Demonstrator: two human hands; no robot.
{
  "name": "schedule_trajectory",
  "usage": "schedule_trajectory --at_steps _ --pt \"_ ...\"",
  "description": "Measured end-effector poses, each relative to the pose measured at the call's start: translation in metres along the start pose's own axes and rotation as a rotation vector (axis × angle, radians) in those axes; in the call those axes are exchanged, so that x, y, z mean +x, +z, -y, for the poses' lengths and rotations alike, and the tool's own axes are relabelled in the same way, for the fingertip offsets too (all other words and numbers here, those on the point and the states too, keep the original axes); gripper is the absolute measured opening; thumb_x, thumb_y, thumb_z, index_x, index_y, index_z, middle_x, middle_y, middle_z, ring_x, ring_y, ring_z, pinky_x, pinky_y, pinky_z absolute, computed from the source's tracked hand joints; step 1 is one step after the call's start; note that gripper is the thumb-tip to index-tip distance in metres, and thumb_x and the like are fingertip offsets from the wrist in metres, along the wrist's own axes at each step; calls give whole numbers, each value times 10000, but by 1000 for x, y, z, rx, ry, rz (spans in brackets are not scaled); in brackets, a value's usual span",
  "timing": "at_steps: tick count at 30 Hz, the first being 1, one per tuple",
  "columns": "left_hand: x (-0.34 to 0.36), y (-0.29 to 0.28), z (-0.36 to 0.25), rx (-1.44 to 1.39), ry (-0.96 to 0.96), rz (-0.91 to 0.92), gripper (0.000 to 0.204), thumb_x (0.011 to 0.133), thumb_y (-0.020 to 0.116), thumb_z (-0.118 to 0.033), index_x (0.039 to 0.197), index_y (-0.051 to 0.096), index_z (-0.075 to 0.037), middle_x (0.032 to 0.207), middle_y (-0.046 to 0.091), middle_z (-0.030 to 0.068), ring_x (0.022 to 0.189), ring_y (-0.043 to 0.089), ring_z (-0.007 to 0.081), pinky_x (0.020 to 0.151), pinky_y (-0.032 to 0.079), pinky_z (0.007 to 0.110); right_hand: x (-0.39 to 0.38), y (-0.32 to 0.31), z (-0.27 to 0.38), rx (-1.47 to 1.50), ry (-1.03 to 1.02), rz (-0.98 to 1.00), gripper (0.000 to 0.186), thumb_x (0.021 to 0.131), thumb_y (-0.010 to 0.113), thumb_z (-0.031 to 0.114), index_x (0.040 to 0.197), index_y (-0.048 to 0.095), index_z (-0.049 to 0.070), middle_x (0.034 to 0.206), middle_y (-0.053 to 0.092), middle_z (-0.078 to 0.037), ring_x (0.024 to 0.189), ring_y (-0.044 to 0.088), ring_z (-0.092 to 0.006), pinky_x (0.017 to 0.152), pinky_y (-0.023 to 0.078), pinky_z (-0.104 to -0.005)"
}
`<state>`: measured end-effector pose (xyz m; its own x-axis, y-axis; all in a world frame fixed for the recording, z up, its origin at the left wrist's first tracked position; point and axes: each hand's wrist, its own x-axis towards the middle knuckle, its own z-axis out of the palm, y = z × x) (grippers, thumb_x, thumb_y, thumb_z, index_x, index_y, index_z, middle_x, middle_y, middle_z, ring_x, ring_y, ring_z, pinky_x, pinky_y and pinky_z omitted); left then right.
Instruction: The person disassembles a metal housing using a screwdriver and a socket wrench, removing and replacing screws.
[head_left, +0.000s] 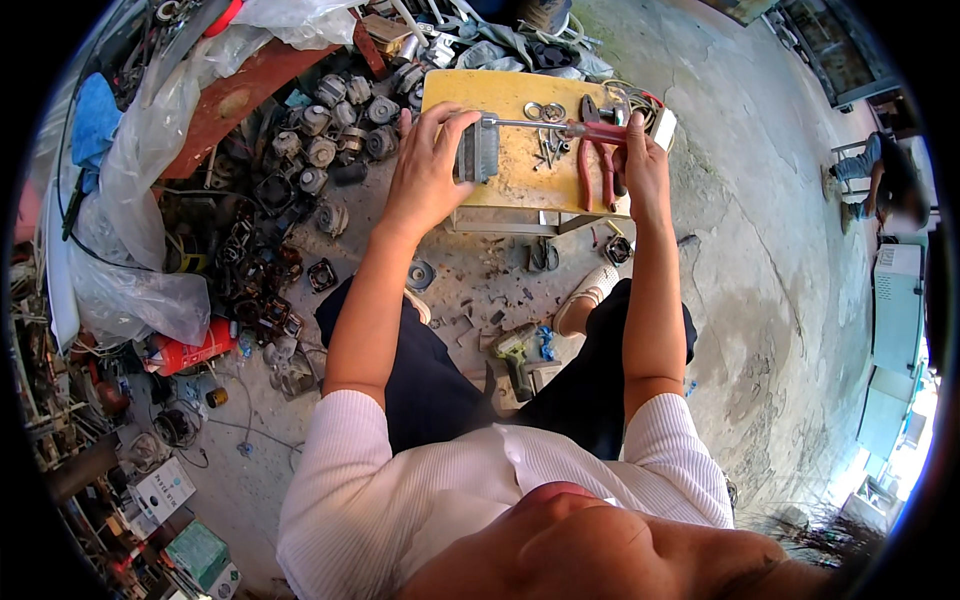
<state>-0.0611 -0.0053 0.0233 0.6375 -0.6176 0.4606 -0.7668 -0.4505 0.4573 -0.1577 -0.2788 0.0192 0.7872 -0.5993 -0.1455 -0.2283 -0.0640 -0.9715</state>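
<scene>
My left hand (430, 165) is closed round a grey finned metal housing (480, 152) above the left part of a small yellow-topped table (455, 92). In my right hand (643, 165) is the red handle of a screwdriver (596, 132), its shaft pointing left. The screwdriver's tip reaches the housing's upper edge; whether it sits in a screw I cannot make out. Red-handled pliers (584, 172) lie on the tabletop beside my right hand. Left of them are several loose screws (545, 150) and metal rings (543, 111).
Many small motors (320, 150) are heaped on the floor to the left. A green cordless drill (513, 360) lies between my feet among scraps. A red cylinder (190, 348) and clear plastic sheeting (130, 240) are at the left. Another person (885, 180) is at the far right.
</scene>
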Motion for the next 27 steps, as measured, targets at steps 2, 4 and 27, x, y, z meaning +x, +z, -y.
schedule_trajectory --at_steps 2,4,27 --pt "1 1 1 -10 -4 22 854 579 808 -21 1332 431 -164 1322 497 92 1287 453 325 1160 217 573 1 1 -3 40 -37 3 456 1031 469 420 1006 674 13 690 591 29 546 416 -34 488 313 -212" --pt "2 0 5 -27 -4 67 862 578 801 -17 1341 427 -160 1319 485 111 1293 440 348 1158 238 560 0 4 -6 133 -103 31 451 1049 436 382 1007 678 3 676 566 26 569 440 -44 514 363 -220" --pt "1 4 17 -152 -89 26 853 623 846 -86 1340 385 -71 1332 475 170 1257 475 367 1045 420 421 -1 23 -29 897 4 4 353 1011 539 202 1328 516 49 1133 645 -88 1038 643 -173 877 559 -293"
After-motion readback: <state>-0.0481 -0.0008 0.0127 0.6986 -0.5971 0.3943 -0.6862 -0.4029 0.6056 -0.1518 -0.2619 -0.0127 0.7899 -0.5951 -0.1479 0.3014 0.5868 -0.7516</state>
